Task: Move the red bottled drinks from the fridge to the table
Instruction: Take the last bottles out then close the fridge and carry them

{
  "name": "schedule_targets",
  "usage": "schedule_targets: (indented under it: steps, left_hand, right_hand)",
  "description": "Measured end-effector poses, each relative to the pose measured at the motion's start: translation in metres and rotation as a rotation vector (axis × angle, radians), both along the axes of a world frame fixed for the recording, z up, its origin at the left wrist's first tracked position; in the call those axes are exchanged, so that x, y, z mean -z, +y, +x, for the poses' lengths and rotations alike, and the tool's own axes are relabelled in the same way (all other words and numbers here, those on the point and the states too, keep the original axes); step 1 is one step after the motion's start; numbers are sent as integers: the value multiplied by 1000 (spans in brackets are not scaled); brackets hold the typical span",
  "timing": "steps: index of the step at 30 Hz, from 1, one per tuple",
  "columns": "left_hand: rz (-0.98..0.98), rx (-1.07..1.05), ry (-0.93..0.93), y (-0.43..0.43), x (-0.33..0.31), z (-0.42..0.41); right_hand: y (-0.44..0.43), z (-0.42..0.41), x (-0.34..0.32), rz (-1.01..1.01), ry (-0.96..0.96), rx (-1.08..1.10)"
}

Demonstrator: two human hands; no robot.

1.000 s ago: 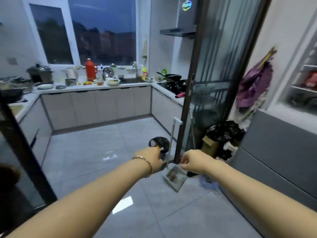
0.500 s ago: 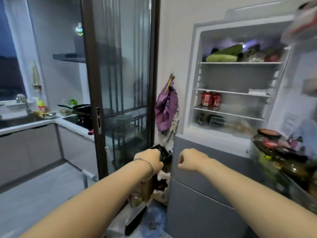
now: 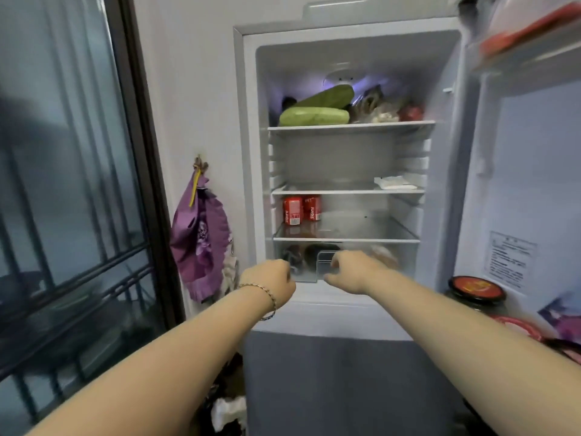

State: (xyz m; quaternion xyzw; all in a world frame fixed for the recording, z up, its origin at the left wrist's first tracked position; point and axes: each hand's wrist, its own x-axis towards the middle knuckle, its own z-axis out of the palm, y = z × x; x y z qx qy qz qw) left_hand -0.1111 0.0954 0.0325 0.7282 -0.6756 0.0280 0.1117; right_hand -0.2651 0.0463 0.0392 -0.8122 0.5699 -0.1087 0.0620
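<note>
Fridge [image 3: 248, 152] open, way in clear from the front.
Door [image 3: 518, 184] swung right, jars [image 3: 476, 291] on its lower rack crowd that side. Third shelf [image 3: 345, 239]: two red drinks [image 3: 301, 209] at far left, rest of shelf bare w/ headroom above. Second shelf nearly bare (small white packet [image 3: 394, 183] at right). Top shelf packed w/ green veg [image 3: 314, 116]. Both hands, left [image 3: 272, 283] and right [image 3: 352, 270], in front of the drawer [image 3: 327, 262] below, nothing between them and the drinks.
</note>
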Motion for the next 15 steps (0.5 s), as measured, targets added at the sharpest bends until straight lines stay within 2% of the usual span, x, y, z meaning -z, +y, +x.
schedule_targets:
  steps: [9,15]
  left_hand:
    - [-97,-20,42,-179,14,9]
    - [-68,-75,153,-278,8,22]
  right_hand:
    - [-194,29,21,-27,-152,22]
    - [-327,68,23,64,-346,-6]
